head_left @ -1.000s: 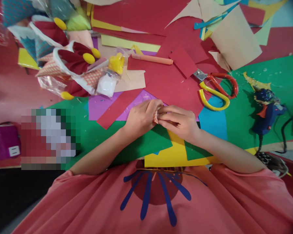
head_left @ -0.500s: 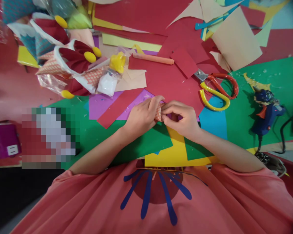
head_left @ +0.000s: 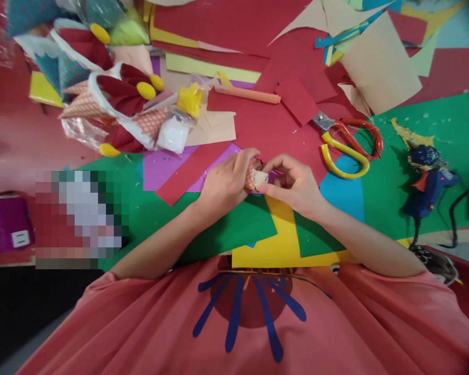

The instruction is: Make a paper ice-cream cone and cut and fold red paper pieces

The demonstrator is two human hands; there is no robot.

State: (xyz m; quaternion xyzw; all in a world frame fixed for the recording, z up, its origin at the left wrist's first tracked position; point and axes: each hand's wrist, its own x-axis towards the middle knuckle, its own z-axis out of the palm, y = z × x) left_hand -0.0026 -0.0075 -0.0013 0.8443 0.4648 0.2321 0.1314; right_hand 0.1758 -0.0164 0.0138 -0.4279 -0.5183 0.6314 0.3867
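My left hand (head_left: 229, 177) is wrapped round a small folded piece with an orange-and-cream checked pattern (head_left: 250, 177). A pale cream face of this piece (head_left: 261, 179) shows towards the right. My right hand (head_left: 295, 182) has its thumb against that pale face, with the forefinger curved over the upper edge. Both hands are above a purple sheet (head_left: 191, 177) and a green sheet (head_left: 219, 229). Part of the piece is hidden behind my left fingers.
Scissors (head_left: 346, 143) with red and yellow handles lie right of centre. A blue glue gun (head_left: 426, 182) with a cord is at far right. Checked cone shapes with red folds (head_left: 117, 94) and bagged clay (head_left: 189, 99) stand at upper left. Paper scraps (head_left: 381, 65) lie behind.
The checked piece has turned so that its pale face shows. My right thumb and forefinger have spread from a tight pinch at its edge.
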